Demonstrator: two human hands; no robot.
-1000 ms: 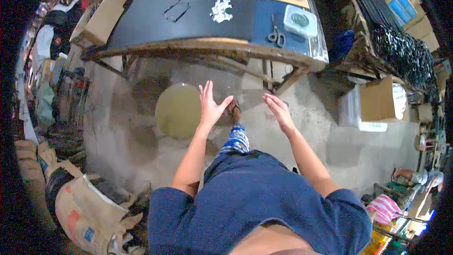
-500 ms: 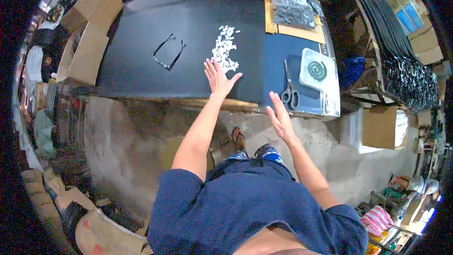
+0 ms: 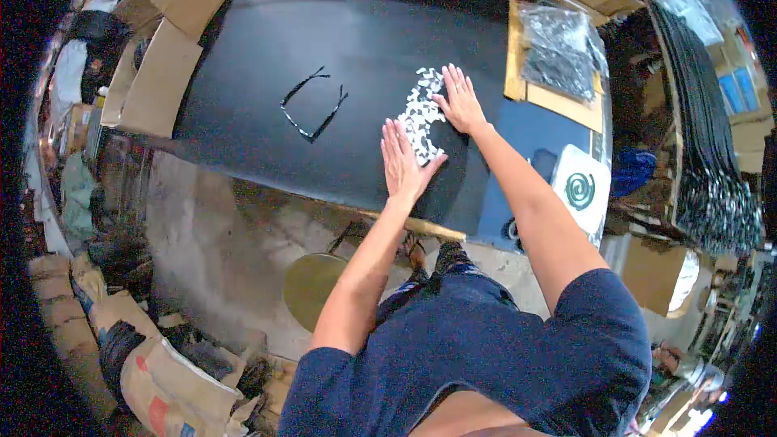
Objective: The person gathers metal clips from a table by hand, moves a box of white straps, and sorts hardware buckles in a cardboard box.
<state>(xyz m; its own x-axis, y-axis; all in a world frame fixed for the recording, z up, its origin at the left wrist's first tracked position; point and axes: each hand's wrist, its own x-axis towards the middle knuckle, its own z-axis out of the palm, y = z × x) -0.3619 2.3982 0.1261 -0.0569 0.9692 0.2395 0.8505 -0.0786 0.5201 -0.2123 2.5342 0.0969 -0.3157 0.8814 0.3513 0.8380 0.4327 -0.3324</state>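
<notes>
A strip of small white pieces point(image 3: 418, 117) lies loose on the black tabletop point(image 3: 259, 40). My left hand point(image 3: 401, 168) rests flat along the near left side of the strip, fingers stretched out, thumb beside the lowest pieces. On the strip's far right side my right hand point(image 3: 464, 105) lies with its fingers extended and thumb against the pieces. Neither hand grips anything. To the left, apart from both hands, a thin black cord or strap with pale flecks point(image 3: 311, 138) forms an open loop.
A green coil point(image 3: 579, 192) sits on a white tray point(image 3: 599, 168) at the table's right. Scissors point(image 3: 511, 231) are partly hidden by my right arm. Plastic-wrapped goods point(image 3: 558, 53) lie behind. An open cardboard box point(image 3: 154, 77) stands left; black straps point(image 3: 704, 137) hang right.
My right hand has moved from the table's near edge to the right side of the white pieces. My left hand stays at their near left side. The view has shifted.
</notes>
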